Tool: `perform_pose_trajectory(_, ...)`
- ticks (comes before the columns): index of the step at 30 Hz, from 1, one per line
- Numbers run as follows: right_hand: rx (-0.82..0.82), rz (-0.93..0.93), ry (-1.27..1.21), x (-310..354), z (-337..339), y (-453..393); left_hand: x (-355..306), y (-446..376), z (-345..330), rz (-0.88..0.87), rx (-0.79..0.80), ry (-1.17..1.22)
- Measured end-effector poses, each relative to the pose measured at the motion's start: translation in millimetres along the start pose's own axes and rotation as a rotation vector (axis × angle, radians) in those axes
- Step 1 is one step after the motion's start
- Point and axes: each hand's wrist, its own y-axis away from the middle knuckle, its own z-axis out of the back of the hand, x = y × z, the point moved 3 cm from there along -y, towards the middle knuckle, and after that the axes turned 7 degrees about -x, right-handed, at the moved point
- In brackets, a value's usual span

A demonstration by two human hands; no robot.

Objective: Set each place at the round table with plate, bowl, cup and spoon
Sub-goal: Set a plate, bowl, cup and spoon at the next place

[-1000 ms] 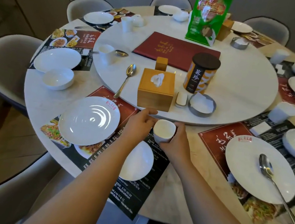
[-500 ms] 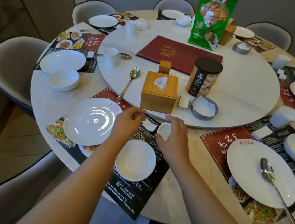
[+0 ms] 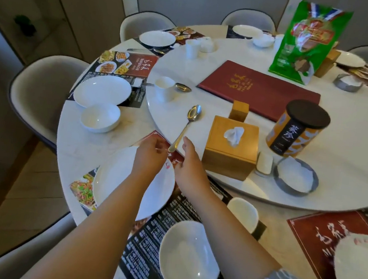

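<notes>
Three of the four pieces for the nearest place appear to be down: a plate (image 3: 127,185) lies under the left forearm, a bowl (image 3: 189,258) sits between the two forearms close to the body, and a cup (image 3: 242,212) stands just to the right of the right wrist. What this place seems to lack is its spoon (image 3: 185,128), which lies on the raised turntable (image 3: 348,158) just beyond the fingertips, bowl end pointing away and handle end pointing back into the gap between both hands. The left hand (image 3: 150,156) hovers over the far rim of the plate with its fingers loosely curled toward the handle tip; whether they already touch it I cannot tell. The right hand (image 3: 189,163) reaches forward just right of the handle, fingers relaxed and holding nothing. Further left of the hands, another place on the desk (image 3: 74,149) has a plate and a bowl, while a second cup and spoon wait on the turntable beyond, so that setting also looks unfinished. Just right of the right hand stands a wooden tissue box (image 3: 231,149).
</notes>
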Motion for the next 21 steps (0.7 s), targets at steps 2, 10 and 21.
perform_pose_trajectory(2, -0.050, 0.006, 0.056, 0, -11, -15, 1, -14, -7, -0.025, 0.007, -0.038)
perform_pose_trajectory(10, -0.164, -0.028, 0.081, -9, -24, -40, 8, -42, -20, -0.028, 0.072, -0.067)
perform_pose_trajectory(21, -0.220, -0.070, -0.026, -3, -22, -28, 5, -26, 14, 0.174, 0.096, -0.056)
